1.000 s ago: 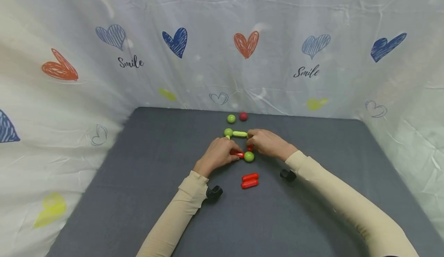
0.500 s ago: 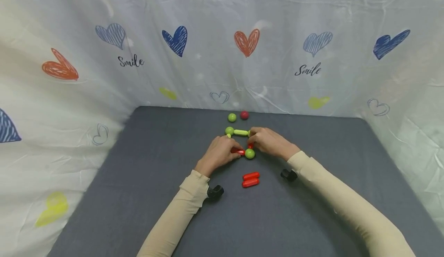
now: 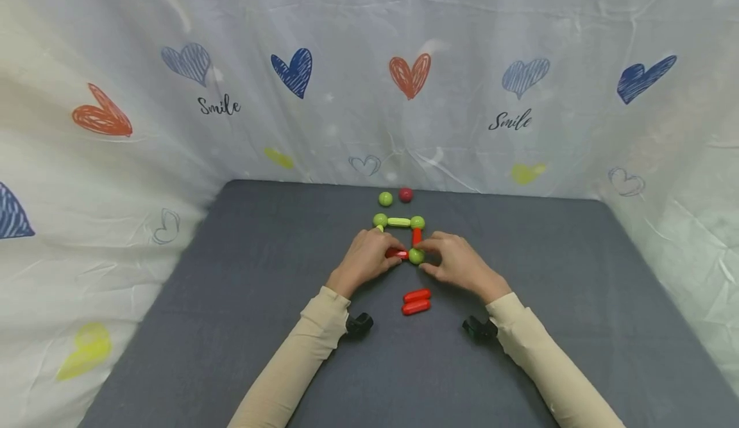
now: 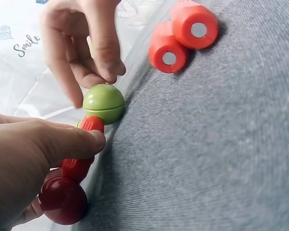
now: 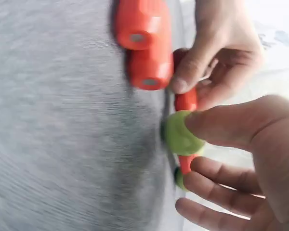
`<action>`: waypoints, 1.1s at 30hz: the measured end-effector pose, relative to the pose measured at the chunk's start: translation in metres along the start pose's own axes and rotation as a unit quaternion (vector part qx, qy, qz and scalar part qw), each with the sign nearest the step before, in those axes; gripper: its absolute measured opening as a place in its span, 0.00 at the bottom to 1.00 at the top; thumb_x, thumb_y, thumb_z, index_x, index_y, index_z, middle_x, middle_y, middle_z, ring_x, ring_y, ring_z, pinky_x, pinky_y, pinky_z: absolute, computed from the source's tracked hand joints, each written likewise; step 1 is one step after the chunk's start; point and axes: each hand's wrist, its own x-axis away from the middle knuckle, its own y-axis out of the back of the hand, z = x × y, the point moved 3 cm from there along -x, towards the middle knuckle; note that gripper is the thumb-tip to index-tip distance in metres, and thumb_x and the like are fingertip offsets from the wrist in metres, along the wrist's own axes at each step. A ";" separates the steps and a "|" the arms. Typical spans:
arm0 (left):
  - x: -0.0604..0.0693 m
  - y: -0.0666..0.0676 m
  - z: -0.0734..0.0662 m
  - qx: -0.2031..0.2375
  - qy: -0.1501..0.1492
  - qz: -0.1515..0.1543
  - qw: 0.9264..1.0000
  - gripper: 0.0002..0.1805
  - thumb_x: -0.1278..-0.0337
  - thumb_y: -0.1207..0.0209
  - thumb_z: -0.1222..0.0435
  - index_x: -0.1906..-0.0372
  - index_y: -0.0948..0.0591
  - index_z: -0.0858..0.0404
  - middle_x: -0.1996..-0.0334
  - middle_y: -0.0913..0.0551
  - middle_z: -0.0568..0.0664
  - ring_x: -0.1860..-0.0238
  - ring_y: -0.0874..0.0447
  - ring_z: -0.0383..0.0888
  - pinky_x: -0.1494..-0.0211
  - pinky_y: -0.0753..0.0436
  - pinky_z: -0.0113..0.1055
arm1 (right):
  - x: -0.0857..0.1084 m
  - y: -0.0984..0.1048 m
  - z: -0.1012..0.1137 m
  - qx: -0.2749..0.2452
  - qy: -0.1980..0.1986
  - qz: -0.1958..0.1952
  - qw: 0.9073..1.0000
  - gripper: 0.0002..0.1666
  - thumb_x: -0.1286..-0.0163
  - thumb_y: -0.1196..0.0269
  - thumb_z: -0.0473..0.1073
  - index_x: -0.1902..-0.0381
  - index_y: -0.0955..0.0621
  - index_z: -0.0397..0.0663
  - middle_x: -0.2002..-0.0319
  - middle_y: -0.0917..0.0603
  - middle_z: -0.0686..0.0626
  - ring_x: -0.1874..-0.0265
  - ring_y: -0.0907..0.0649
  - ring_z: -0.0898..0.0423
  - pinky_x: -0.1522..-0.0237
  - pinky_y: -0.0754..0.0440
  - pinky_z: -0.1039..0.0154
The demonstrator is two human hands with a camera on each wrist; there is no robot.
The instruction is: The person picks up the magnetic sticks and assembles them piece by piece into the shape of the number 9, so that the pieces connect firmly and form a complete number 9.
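Observation:
My left hand point(image 3: 365, 253) pinches a red magnetic rod point(image 4: 78, 168) between thumb and fingers. One end of it meets a green ball point(image 3: 416, 256); a dark red ball point(image 4: 62, 201) is at the other. My right hand point(image 3: 458, 262) has its thumb and index finger on either side of that green ball, the remaining fingers spread. From the ball another red rod point(image 3: 417, 237) runs back to a second green ball point(image 3: 417, 222). A yellow-green rod point(image 3: 399, 222) links this to a third green ball point(image 3: 380, 221). A further yellow-green rod point(image 3: 379, 228) is partly hidden by my left hand.
Two loose red rods point(image 3: 416, 301) lie side by side in front of the hands, grey discs on their ends. A loose green ball point(image 3: 385, 199) and a red ball point(image 3: 406, 195) rest near the back edge of the grey table point(image 3: 277, 255).
My right hand has moved from the back right ball toward me, to the front green ball, uncovering the back ball and the red rod. My left hand keeps its pinch on its rod.

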 end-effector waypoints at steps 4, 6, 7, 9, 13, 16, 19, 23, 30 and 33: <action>-0.002 -0.002 -0.002 -0.010 -0.002 -0.009 1.000 0.11 0.42 0.29 0.54 0.55 0.10 0.50 0.63 0.12 0.38 0.66 0.19 0.38 0.63 0.25 0.37 | 0.003 -0.008 -0.003 0.014 0.006 -0.032 0.999 0.23 0.41 0.24 0.46 0.48 0.13 0.47 0.65 0.19 0.50 0.70 0.20 0.54 0.68 0.22 0.60; -0.002 -0.001 -0.001 -0.014 -0.002 -0.014 1.000 0.12 0.42 0.29 0.55 0.55 0.10 0.50 0.63 0.12 0.39 0.67 0.20 0.38 0.64 0.25 0.36 | 0.002 -0.012 -0.004 0.008 0.007 -0.051 0.999 0.22 0.41 0.24 0.44 0.49 0.13 0.47 0.66 0.19 0.49 0.71 0.21 0.54 0.69 0.23 0.61; -0.002 -0.001 -0.001 -0.014 -0.002 -0.016 1.000 0.12 0.43 0.29 0.55 0.55 0.10 0.50 0.63 0.12 0.39 0.67 0.20 0.38 0.64 0.25 0.36 | 0.002 -0.013 -0.005 0.003 0.005 -0.059 0.998 0.21 0.42 0.24 0.43 0.50 0.12 0.47 0.67 0.20 0.49 0.71 0.21 0.55 0.69 0.22 0.61; -0.002 -0.001 -0.001 -0.017 -0.002 -0.017 1.000 0.12 0.43 0.29 0.55 0.55 0.10 0.50 0.63 0.12 0.38 0.68 0.20 0.37 0.65 0.26 0.35 | 0.002 -0.015 -0.006 -0.008 -0.002 -0.068 0.998 0.20 0.42 0.23 0.42 0.50 0.12 0.48 0.68 0.20 0.50 0.71 0.20 0.55 0.68 0.22 0.62; -0.001 -0.002 -0.001 -0.015 -0.006 -0.017 1.000 0.11 0.43 0.29 0.55 0.55 0.10 0.50 0.63 0.12 0.38 0.70 0.22 0.38 0.65 0.26 0.34 | 0.005 -0.018 -0.008 -0.019 -0.013 -0.072 0.997 0.20 0.42 0.23 0.42 0.51 0.12 0.48 0.69 0.21 0.50 0.71 0.20 0.56 0.68 0.21 0.62; -0.001 -0.003 -0.001 -0.006 -0.011 -0.008 1.000 0.12 0.43 0.29 0.54 0.54 0.10 0.51 0.63 0.12 0.39 0.69 0.21 0.38 0.65 0.25 0.35 | 0.005 -0.018 -0.008 -0.020 -0.014 -0.075 0.997 0.20 0.42 0.23 0.42 0.51 0.12 0.48 0.68 0.21 0.50 0.71 0.20 0.56 0.68 0.21 0.62; -0.002 -0.001 0.002 0.010 -0.003 0.000 1.000 0.13 0.43 0.29 0.53 0.54 0.10 0.52 0.62 0.12 0.39 0.66 0.20 0.38 0.61 0.23 0.36 | 0.006 -0.019 -0.008 -0.021 -0.014 -0.077 0.997 0.19 0.42 0.23 0.42 0.51 0.12 0.48 0.69 0.22 0.51 0.71 0.21 0.57 0.68 0.21 0.62; -0.003 0.003 0.005 0.035 0.004 0.013 0.999 0.14 0.46 0.27 0.53 0.55 0.10 0.53 0.62 0.12 0.39 0.64 0.19 0.39 0.57 0.22 0.37 | 0.007 -0.020 -0.007 -0.020 -0.019 -0.075 0.997 0.20 0.42 0.23 0.43 0.51 0.12 0.48 0.69 0.22 0.52 0.71 0.20 0.58 0.68 0.21 0.62; -0.006 -0.001 0.002 0.032 -0.020 0.029 0.999 0.10 0.42 0.29 0.58 0.55 0.09 0.50 0.64 0.13 0.39 0.66 0.18 0.36 0.61 0.21 0.34 | 0.017 0.001 0.008 -0.014 -0.026 -0.044 0.999 0.18 0.39 0.25 0.42 0.52 0.12 0.44 0.64 0.16 0.49 0.66 0.17 0.53 0.63 0.20 0.57; -0.008 -0.002 0.001 0.025 -0.017 0.018 0.999 0.09 0.42 0.29 0.58 0.56 0.09 0.50 0.65 0.13 0.39 0.66 0.18 0.36 0.62 0.21 0.34 | 0.025 0.009 0.022 -0.034 -0.017 0.007 0.999 0.12 0.40 0.25 0.41 0.58 0.11 0.46 0.64 0.13 0.52 0.66 0.16 0.56 0.63 0.18 0.58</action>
